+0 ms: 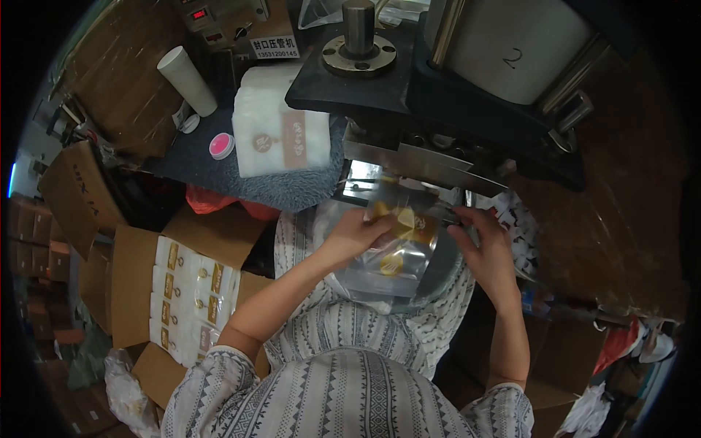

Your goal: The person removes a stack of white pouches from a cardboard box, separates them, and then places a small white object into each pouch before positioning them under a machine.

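A clear plastic bag with gold print (391, 264) lies over my lap, just below the press. My left hand (350, 237) is closed on the bag's left side, thumb and fingers pinched together. At the upper right of the bag, my right hand (485, 247) has its thumb and forefinger close together at the bag's edge. The fingertips there are small and dim, so the exact grip is hard to see. Behind the bag, a shiny metal plate (361, 179) shows under the press jaw (416, 162).
A black press (350, 91) with a large cylinder (511, 44) overhangs my hands. On the grey towel (292, 191) lie a stack of white printed bags (270, 124) and a pink-topped tub (221, 145). A white tube (188, 80) stands behind. To the left, an open carton (131, 285) holds packed bags.
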The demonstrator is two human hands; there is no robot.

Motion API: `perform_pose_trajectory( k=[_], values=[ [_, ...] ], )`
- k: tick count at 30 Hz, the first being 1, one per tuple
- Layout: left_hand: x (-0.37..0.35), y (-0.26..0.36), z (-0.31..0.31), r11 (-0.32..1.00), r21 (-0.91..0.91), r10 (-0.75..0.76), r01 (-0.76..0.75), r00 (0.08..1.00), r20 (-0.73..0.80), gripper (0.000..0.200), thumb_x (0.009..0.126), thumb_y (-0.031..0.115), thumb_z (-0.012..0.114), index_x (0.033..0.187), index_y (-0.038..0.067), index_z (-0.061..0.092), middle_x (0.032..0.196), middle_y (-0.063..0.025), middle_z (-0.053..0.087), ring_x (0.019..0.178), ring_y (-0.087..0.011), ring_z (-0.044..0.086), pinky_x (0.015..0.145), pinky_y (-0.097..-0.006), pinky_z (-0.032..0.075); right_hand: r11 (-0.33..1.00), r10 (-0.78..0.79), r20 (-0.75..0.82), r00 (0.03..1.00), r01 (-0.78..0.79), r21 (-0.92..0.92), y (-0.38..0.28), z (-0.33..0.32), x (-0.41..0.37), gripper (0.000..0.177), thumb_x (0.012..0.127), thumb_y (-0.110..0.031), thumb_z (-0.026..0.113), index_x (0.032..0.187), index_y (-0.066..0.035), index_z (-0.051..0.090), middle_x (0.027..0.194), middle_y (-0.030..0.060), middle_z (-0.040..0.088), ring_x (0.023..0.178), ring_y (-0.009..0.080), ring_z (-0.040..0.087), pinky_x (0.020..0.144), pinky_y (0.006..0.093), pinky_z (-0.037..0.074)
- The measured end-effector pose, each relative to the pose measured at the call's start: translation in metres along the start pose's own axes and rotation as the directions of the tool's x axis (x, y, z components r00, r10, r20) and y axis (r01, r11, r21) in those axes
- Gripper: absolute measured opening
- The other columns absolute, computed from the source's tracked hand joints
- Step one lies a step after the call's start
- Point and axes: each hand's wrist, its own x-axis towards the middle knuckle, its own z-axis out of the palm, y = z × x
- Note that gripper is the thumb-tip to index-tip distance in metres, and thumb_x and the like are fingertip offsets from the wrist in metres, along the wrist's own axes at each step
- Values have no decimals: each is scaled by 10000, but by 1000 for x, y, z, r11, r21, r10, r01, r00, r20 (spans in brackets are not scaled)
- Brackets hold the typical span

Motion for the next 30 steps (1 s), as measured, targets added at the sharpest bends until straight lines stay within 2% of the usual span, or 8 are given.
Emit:
perform_pose_trajectory(
  k=[4, 6, 8, 10, 13, 15, 25, 30],
  values=[
    [4, 7, 9, 981, -178, -87, 77, 995, -49, 312, 905, 272, 624, 867, -35, 661, 723, -39, 641, 649, -67, 595, 568, -226, 465, 955, 281, -70, 957, -286, -78, 43, 4, 3, 298, 820, -120, 647, 1096, -26, 586, 973, 148, 633, 886, 318, 618, 779, 387, 497],
    [0, 4, 8, 995, -53, 79, -84, 992, -96, 291, 888, 229, 640, 928, -59, 641, 769, -76, 670, 664, -140, 627, 585, -241, 487, 902, -162, -273, 948, 30, -431, 79, 22, 14, 310, 791, -68, 629, 1094, -28, 576, 997, 162, 604, 964, 334, 573, 819, 409, 473],
    [9, 12, -29, 906, 388, 317, -172, 882, -349, 408, 869, 282, 647, 1083, -61, 593, 989, -169, 649, 916, -272, 634, 786, -335, 499, 912, -86, -248, 965, -24, -409, 86, 23, 18, 304, 780, -52, 620, 1080, -28, 575, 1029, 169, 593, 999, 336, 555, 830, 410, 466],
    [21, 12, -84, 332, 943, 836, -5, 464, -292, 567, 848, 343, 642, 1254, -20, 486, 1216, -234, 529, 1145, -388, 501, 971, -432, 385, 920, -3, -199, 980, -75, -385, 85, 25, 15, 299, 770, -36, 612, 1067, -28, 575, 1061, 175, 581, 1033, 338, 537, 840, 411, 460],
    [5, -34, -99, 38, 996, 742, 81, 665, -83, 688, 829, 391, 637, 1337, 2, 381, 1342, -244, 414, 1267, -401, 366, 1056, -451, 268, 925, 65, -154, 986, -118, -361, 67, 10, 18, 256, 768, -38, 616, 1020, -20, 578, 1047, 172, 606, 987, 343, 574, 814, 411, 476],
    [-20, -30, -91, 34, 999, 731, -11, 683, -17, 611, 830, 307, 644, 1314, 11, 418, 1310, -217, 456, 1201, -388, 432, 1011, -453, 319, 907, 357, -109, 928, -372, -196, 49, 1, 13, 237, 771, -44, 623, 1002, -12, 582, 997, 173, 628, 911, 352, 612, 770, 421, 492],
    [-62, -11, -77, 405, 914, 674, 5, 675, -302, 124, 802, 58, 620, 926, 54, 629, 822, -93, 599, 745, -327, 600, 620, -388, 474, 937, 345, -167, 924, -326, 127, 42, -20, -4, 161, 779, -15, 652, 936, 13, 629, 842, 168, 652, 818, 285, 659, 698, 358, 512],
    [-75, 3, -35, 408, 904, 740, -132, 627, -242, 110, 789, 58, 632, 899, 59, 637, 805, -76, 607, 695, -305, 612, 579, -361, 479, 961, -43, -38, 998, 51, 271, -18, -5, 4, 162, 803, -50, 667, 953, 4, 638, 887, 130, 648, 778, 249, 654, 682, 330, 520]
  ],
)
